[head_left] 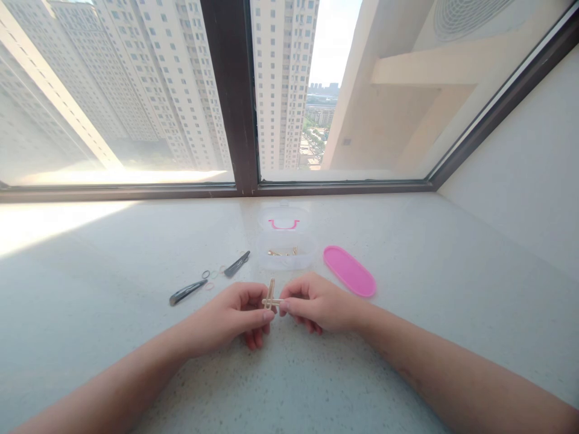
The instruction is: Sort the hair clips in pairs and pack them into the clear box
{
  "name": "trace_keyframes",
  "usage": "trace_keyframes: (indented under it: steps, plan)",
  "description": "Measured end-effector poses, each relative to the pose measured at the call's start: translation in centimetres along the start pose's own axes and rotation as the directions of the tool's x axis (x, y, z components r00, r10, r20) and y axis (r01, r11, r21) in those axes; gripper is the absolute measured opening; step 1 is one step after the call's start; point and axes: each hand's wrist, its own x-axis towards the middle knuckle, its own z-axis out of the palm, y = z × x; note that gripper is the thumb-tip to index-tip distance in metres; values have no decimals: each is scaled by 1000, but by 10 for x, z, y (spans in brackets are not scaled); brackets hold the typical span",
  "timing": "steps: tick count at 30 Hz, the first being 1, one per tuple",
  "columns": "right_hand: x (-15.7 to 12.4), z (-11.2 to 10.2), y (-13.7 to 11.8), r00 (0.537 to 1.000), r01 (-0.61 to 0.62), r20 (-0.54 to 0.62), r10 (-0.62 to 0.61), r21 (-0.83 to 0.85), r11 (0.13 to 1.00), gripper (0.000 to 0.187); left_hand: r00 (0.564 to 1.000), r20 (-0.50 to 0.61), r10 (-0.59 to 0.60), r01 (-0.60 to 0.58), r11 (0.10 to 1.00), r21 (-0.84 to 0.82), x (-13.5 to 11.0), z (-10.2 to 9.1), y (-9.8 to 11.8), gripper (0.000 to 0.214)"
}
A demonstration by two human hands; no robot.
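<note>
My left hand (246, 313) pinches a gold hair clip (271, 288) that points up and away between thumb and fingers. My right hand (312, 302) holds a second gold hair clip (277, 302) lying sideways, its far end crossing the first one. Where they cross, I cannot tell whether the clips are hooked together or only touching. Just beyond my hands stands an open clear plastic box (307, 260) with a pink handle (284, 228) on its raised lid. Several gold clips (281, 253) lie inside it.
Left of the box are two dark hair clips, one nearer (187, 292) and one farther (237, 264), with several small hair ties (205, 274) between them. A pink oval tray (348, 271) lies to the right. The window frame (246, 190) borders the speckled white sill (289, 386).
</note>
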Motion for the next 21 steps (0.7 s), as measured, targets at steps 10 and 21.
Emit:
trace_keyframes:
  steps: [10, 21]
  plan:
    - [1, -2, 2, 999, -13, 38, 13, -2, 1000, 13, 1000, -11, -10, 9, 1000, -27, 0, 0, 0, 24]
    - [1, -13, 6, 969, -75, 239, 68, 20, 997, 9, 998, -59, 15, -20, 996, -89, 1, 2, -1, 18]
